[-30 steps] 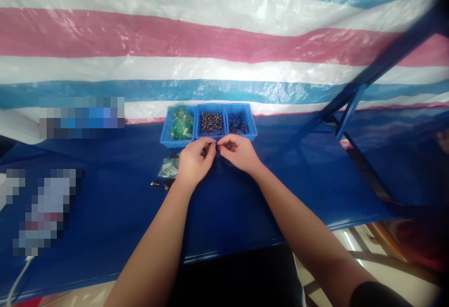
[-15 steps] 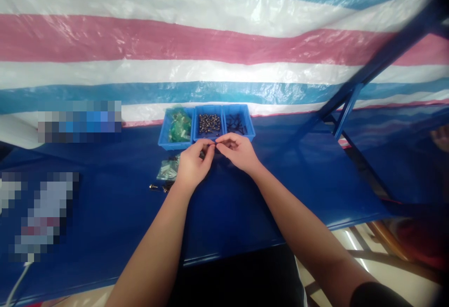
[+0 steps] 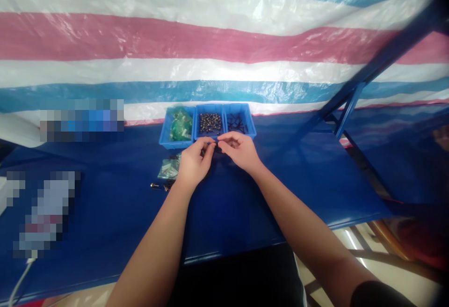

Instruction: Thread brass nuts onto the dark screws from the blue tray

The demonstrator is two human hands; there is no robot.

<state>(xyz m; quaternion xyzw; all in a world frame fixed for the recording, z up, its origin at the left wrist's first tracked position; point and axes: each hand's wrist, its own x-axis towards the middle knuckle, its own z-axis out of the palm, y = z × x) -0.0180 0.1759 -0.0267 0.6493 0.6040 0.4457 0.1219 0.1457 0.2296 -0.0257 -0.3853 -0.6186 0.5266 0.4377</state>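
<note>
My left hand (image 3: 195, 161) and my right hand (image 3: 239, 150) meet fingertip to fingertip just in front of three blue bins. Each pinches with thumb and fingers at a tiny dark piece between them, too small to name. Behind the hands, the middle bin (image 3: 209, 136) holds many small brass-coloured metal parts (image 3: 210, 122). The right bin (image 3: 251, 131) contains black slim pieces (image 3: 235, 122), and the left bin (image 3: 168, 145) has green and clear plastic bags (image 3: 181, 125). Beside my left wrist lie a clear bag of small parts (image 3: 169, 169) and a black piece with a gold-coloured end (image 3: 154, 186).
A blue table (image 3: 115, 204) carries everything. At the left lies a blurred-out object with a white cable (image 3: 21, 279). A blue metal frame (image 3: 345, 110) rises at the right, and a striped plastic sheet (image 3: 210, 45) hangs behind. A stool (image 3: 386, 239) stands below right.
Both hands stay in nearly the same pinch, with the right fingertips slightly farther from the left. The whole view has shifted very slightly.
</note>
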